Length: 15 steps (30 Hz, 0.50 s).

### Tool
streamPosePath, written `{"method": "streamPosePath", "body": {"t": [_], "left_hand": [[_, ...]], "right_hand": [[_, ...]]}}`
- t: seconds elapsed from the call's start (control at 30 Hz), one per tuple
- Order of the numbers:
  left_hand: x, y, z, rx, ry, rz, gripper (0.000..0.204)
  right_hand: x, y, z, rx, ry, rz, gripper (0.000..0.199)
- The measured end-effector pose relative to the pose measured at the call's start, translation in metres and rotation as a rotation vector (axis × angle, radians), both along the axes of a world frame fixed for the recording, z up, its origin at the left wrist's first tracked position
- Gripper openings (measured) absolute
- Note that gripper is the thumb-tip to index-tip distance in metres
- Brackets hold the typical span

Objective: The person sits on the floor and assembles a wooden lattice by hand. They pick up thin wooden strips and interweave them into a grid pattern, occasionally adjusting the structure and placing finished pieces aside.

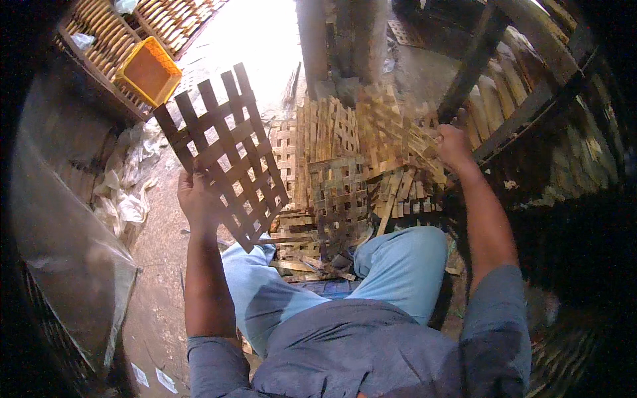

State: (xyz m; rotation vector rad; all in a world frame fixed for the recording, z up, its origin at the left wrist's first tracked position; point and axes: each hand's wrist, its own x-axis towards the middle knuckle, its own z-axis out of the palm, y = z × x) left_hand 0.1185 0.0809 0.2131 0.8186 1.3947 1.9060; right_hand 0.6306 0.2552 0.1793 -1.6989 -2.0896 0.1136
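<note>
My left hand [196, 199] is closed on the left edge of a woven lattice panel [229, 149] of flat strips. The panel is raised and tilted, with loose strip ends sticking out at its top. My right hand [454, 147] is a fist held out to the right, beside a dark slanting wooden beam [474, 56]. Something dark shows at its top, but I cannot make out what it grips. Between my knees and beyond, another lattice panel [340, 202] leans against a pile of wooden strips [318, 129].
A yellow crate [151, 71] sits at the upper left by slatted racks [99, 53]. Crumpled white plastic sheeting [126, 199] lies on the floor to the left. A post [345, 40] rises behind the pile. Stacked wood and framing [531, 106] line the right side.
</note>
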Motion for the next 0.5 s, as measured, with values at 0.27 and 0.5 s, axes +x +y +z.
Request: {"method": "streamPosePath", "body": {"t": [0.27, 0.5], "left_hand": [[-0.004, -0.025, 0.005, 0.049, 0.015, 0.093, 0.022], [0.001, -0.029, 0.009, 0.070, -0.068, 0.073, 0.016]], "right_hand": [[0.015, 0.006, 0.002, 0.243, 0.039, 0.001, 0.012], [0.009, 0.002, 0.026, 0.227, -0.029, -0.029, 0.017]]}}
